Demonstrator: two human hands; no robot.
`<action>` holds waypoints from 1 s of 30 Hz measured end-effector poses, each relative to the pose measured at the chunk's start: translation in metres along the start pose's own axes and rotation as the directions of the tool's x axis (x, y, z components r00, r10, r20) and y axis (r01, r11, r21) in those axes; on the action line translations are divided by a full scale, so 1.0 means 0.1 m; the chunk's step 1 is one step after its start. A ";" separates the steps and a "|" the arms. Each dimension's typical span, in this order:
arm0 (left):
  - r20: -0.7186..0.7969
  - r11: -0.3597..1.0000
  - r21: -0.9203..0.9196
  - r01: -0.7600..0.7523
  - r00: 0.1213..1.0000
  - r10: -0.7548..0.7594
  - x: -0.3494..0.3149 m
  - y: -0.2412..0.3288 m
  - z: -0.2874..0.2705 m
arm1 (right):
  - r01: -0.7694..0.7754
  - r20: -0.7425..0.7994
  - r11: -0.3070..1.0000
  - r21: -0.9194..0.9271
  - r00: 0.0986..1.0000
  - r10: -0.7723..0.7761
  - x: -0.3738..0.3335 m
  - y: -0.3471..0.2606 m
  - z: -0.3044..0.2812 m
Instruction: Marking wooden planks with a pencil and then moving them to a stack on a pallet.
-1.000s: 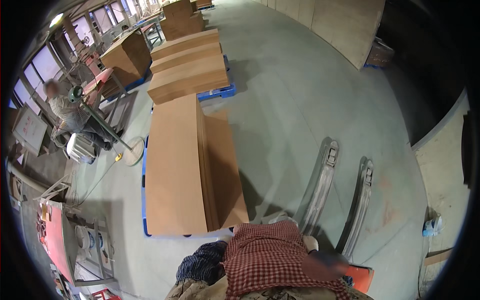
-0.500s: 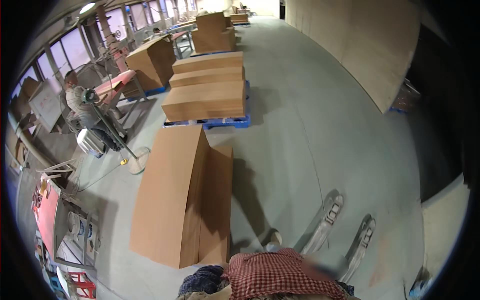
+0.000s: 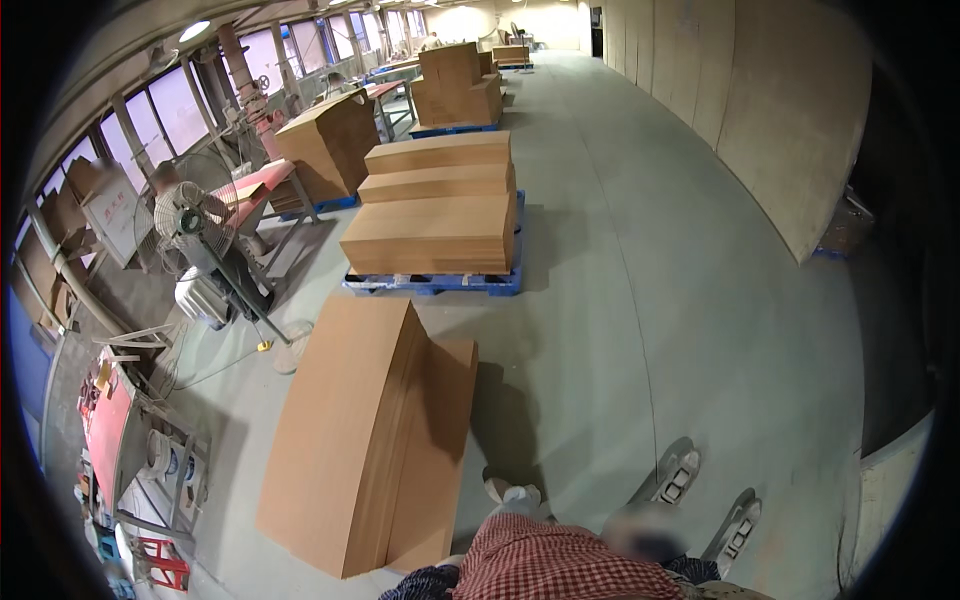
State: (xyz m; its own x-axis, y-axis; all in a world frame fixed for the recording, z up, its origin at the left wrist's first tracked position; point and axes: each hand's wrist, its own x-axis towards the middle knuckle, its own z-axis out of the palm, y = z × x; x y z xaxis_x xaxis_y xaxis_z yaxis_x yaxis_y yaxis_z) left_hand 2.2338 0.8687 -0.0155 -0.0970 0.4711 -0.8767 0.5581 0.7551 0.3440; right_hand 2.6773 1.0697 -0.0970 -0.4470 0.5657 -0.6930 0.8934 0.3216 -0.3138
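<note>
Neither of my hands shows. At the lower edge are my red-and-white checked apron (image 3: 560,565) and dark patterned sleeves, the left sleeve (image 3: 422,584) close to the near end of a stack of brown boards (image 3: 340,440). The stack has a high left part and a lower step on its right. My light shoes (image 3: 515,494) stand just right of it. To the right, two pale metal forks with rollers, like those of a pallet truck (image 3: 680,478), lie along the floor. A blurred patch between them and my apron cannot be made out.
Ahead stands another board stack (image 3: 430,225) on a blue pallet (image 3: 435,283), with more stacks behind. At left are a floor fan (image 3: 190,220), a person (image 3: 215,235) at a red-topped bench and a nearer red-topped table (image 3: 110,435). Tall pale panels (image 3: 770,130) line the right side.
The view has tilted upward and shifted, so the stacks and forks sit lower in the picture. Both my shoes now show beside the near stack. The person behind the fan leans toward the bench.
</note>
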 end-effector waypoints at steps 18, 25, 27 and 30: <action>-0.129 0.993 -0.063 -0.098 0.988 0.089 1.33 0.85 -1.34 | -0.251 0.054 0.884 0.394 0.967 0.251 1.56 -1.46 -2.82; -0.255 0.978 -0.158 -0.134 0.963 0.091 1.66 1.37 -2.02 | 0.128 0.272 0.985 -0.116 0.958 -0.093 2.40 -2.06 -3.14; -0.294 0.970 -0.192 -0.146 0.952 0.085 1.74 1.51 -2.16 | 0.163 0.283 0.978 -0.133 0.952 -0.120 2.69 -2.11 -3.34; -0.339 0.956 -0.246 -0.160 0.938 0.070 1.87 1.60 -2.29 | 0.146 0.336 0.981 -0.132 0.937 -0.094 3.26 -2.13 -3.65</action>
State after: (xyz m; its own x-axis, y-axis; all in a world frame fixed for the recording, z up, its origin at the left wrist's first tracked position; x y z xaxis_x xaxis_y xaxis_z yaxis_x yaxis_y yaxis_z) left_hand 2.1161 1.1821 -0.0471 -0.3313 0.6495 -0.6844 0.3463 0.7585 0.5521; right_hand 2.3247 1.4631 -0.0191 -0.4876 0.2444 -0.8382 0.8049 0.4977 -0.3231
